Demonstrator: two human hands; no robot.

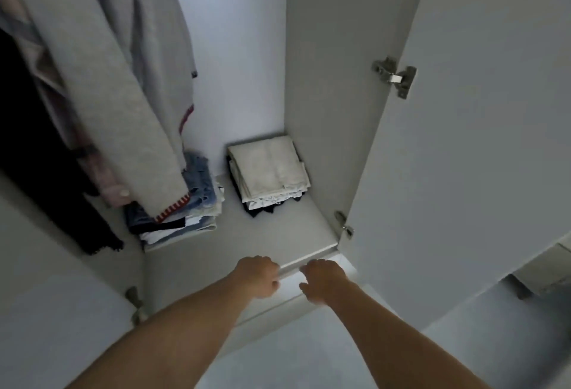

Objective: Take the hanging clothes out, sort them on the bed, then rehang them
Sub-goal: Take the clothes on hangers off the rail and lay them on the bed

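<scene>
Head view, grey hanging clothes (117,86) red-trimmed, left hand (258,276) and right hand (324,280) fingers curled on drawer front (289,268)

Both bare forearms outstretched, left hand (258,276) and right hand (324,279) side by side, fingers seemingly curled downward.

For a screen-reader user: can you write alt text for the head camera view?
Both hands, left hand and right hand, reach to the front edge of an open wardrobe's shelf. Two folded stacks sit on it; a grey garment hangs at left.
</scene>
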